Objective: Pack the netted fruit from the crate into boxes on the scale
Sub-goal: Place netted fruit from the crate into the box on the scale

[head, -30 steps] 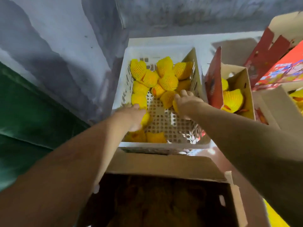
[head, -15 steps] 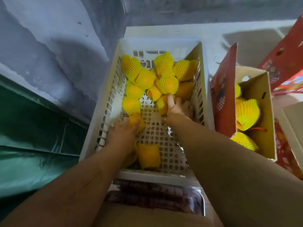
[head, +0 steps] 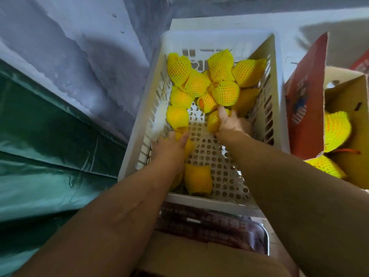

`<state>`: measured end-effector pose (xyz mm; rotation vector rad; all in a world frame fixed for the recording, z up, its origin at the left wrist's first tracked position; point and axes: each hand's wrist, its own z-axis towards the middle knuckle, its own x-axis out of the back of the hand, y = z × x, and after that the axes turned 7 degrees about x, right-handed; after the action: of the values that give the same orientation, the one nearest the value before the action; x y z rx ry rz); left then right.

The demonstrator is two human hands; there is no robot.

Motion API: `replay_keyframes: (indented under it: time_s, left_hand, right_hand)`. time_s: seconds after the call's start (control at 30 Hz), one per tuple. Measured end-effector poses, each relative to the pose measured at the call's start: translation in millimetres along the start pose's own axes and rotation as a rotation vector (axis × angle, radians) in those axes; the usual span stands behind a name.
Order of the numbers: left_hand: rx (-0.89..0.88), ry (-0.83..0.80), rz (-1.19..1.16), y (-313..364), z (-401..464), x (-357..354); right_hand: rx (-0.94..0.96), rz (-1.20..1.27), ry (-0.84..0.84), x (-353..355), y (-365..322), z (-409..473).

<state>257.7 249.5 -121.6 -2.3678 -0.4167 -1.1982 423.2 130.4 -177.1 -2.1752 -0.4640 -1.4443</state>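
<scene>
One white perforated crate [head: 279, 92] holds about thirteen netted fruits: roughly ten heaped at its far end [head: 225, 90], one under each of the two hands, left [head: 169, 148] and right [head: 232, 124], and one lying alone at the near end [head: 197, 179]. One open cardboard box [head: 351, 136] at the right shows two more netted fruits [head: 335, 128]. At the near edge lies one brown cardboard flap [head: 199, 260].

Two bare forearms, left hand [head: 169, 145] and right hand [head: 232, 124] ungloved, sleeveless.
</scene>
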Motion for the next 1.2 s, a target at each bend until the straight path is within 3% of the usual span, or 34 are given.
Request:
replay_keyframes:
  time_s: [0.27, 0.43, 0.57, 0.67, 0.77, 0.93, 1.03, 1.2]
  left_hand:
    - [-0.026, -0.078, -0.023, 4.9, 4.7, 4.8]
    - [-0.03, -0.023, -0.12, -1.7, 5.5, 3.0]
    - [-0.013, -0.005, -0.424, -7.8, 3.7, 14.3]
    - [0.005, 0.049, -0.827, -15.6, -9.7, 40.7]
    - [0.005, 0.056, -1.075, -31.1, -39.2, 81.1]
    - [-0.134, -0.058, -1.436, -61.1, -128.1, 116.4]
    - [-0.183, 0.015, -1.663, -72.7, -197.6, 106.5]
    - [-0.36, 0.017, -1.709, -97.2, -293.6, 48.3]
  right_hand:
    - [-0.008, -0.176, -0.177, 10.6, -36.9, -27.3]
    - [0.031, 0.055, -0.247, 25.6, -40.2, -44.2]
    - [0.006, 0.357, -0.266, 41.5, -31.2, -63.1]
    - [0.015, 0.756, -0.129, 60.9, -28.9, -80.8]
    - [0.012, 1.151, -0.018, 99.8, -34.0, -106.2]
    - [0.193, 1.157, 0.093, 177.5, -51.8, -180.0]
    - [0.299, 1.11, 0.127, 207.3, -67.6, -242.0]
    - [0.41, 1.148, 0.12, 194.8, -83.0, -346.2]
